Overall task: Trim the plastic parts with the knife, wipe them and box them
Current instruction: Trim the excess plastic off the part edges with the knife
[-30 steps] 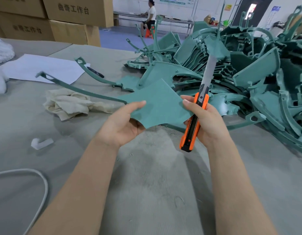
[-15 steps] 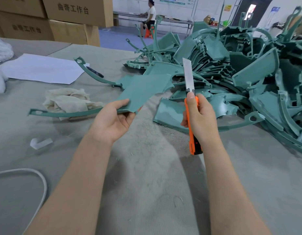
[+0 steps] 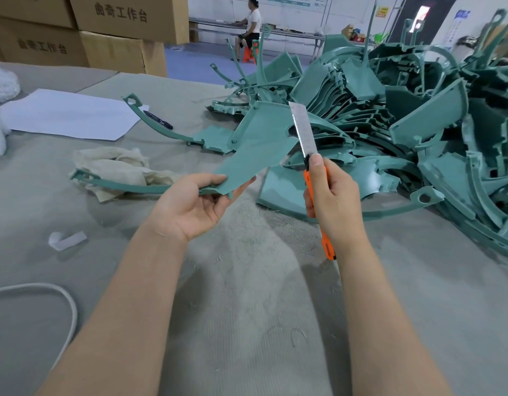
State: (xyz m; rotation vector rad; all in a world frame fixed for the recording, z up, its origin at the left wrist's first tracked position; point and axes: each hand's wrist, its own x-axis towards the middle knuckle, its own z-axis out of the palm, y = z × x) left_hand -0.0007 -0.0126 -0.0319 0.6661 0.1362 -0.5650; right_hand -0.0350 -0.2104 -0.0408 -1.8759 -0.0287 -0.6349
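My left hand (image 3: 194, 207) grips a teal plastic part (image 3: 255, 155) by its near edge, holding it nearly flat above the table; its thin curved arm reaches left over the cloth. My right hand (image 3: 334, 201) grips an orange utility knife (image 3: 318, 218) with its long blade (image 3: 302, 128) extended and pointing up, close to the part's right edge. A cream wiping cloth (image 3: 118, 170) lies crumpled on the table to the left.
A large heap of teal parts (image 3: 404, 124) fills the right side. The grey felt table (image 3: 247, 310) also bears white paper (image 3: 67, 114), a black pen (image 3: 158, 120), a white scrap (image 3: 67, 240) and a white cord (image 3: 61, 292). Cardboard boxes (image 3: 118, 32) stand behind; a person (image 3: 251, 27) sits far back.
My left hand has tilted the part from facing me to nearly flat and swung its thin arm leftward and down. My right hand turned the knife so the blade stands beside the part's right edge.
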